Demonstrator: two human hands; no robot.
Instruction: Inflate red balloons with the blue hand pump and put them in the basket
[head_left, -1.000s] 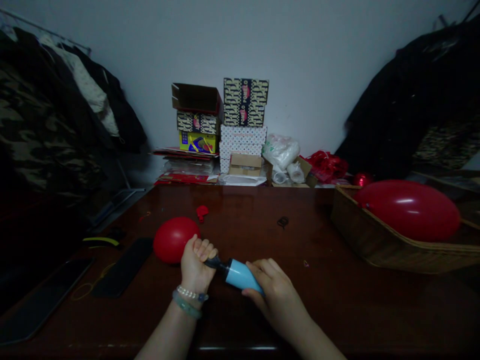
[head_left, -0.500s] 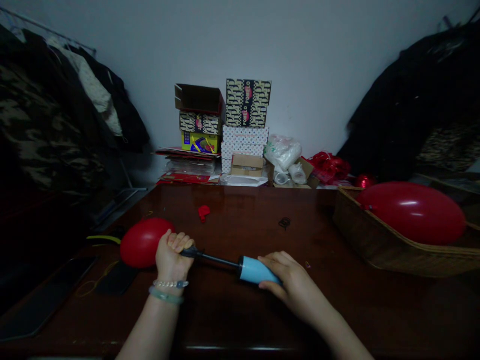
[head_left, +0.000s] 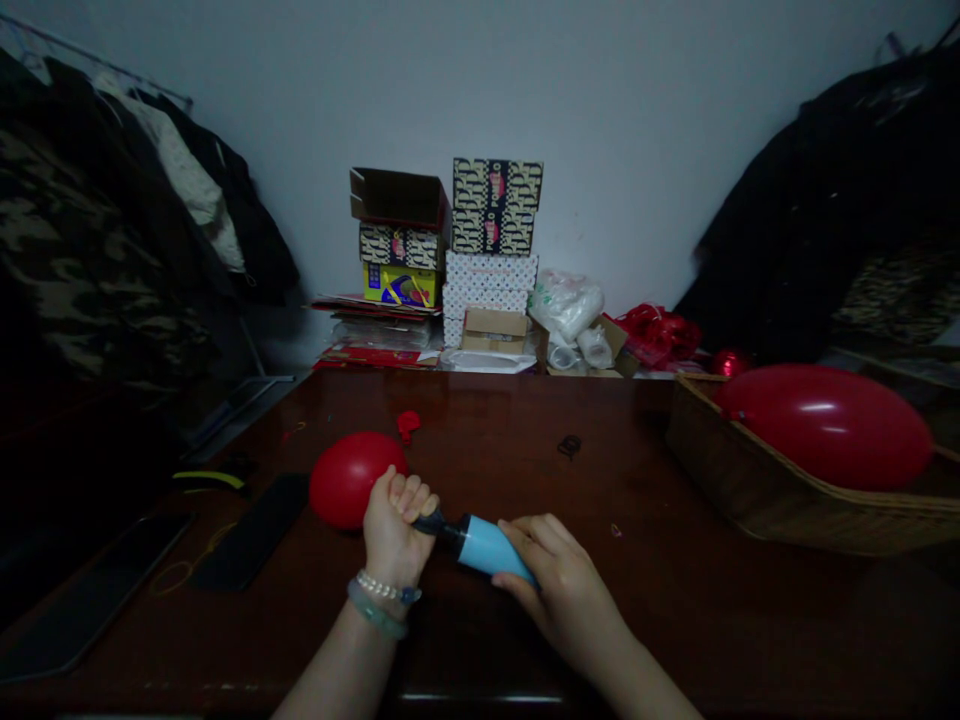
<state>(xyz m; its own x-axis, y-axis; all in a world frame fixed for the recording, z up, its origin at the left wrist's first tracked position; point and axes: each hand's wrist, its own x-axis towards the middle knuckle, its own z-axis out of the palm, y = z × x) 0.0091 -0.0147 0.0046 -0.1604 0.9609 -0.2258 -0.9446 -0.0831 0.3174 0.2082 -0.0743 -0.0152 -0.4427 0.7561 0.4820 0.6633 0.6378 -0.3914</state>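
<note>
A partly inflated red balloon (head_left: 351, 482) sits at the far side of my left hand (head_left: 401, 520). That hand is closed in a fist around the black end of a hand balloon pump (head_left: 481, 545); the balloon's neck is hidden inside the fist. My right hand (head_left: 562, 575) is wrapped round the pump's light blue barrel, thumb on the near side. Little of the black rod shows between barrel and fist. Beyond the balloon, a small limp red balloon (head_left: 408, 425) lies on the dark wooden table (head_left: 510, 420).
At right, a wicker basket (head_left: 795, 520) holds a large red balloon (head_left: 825, 425). Two dark flat slabs (head_left: 90, 600) and a yellow-edged tool (head_left: 210, 480) lie at left. A black coil (head_left: 569, 446) rests mid-table. Stacked boxes (head_left: 491, 285) stand against the wall.
My left hand and the balloon have moved right, toward my right hand. The black rod has slid into the blue barrel. My right hand has shifted slightly left.
</note>
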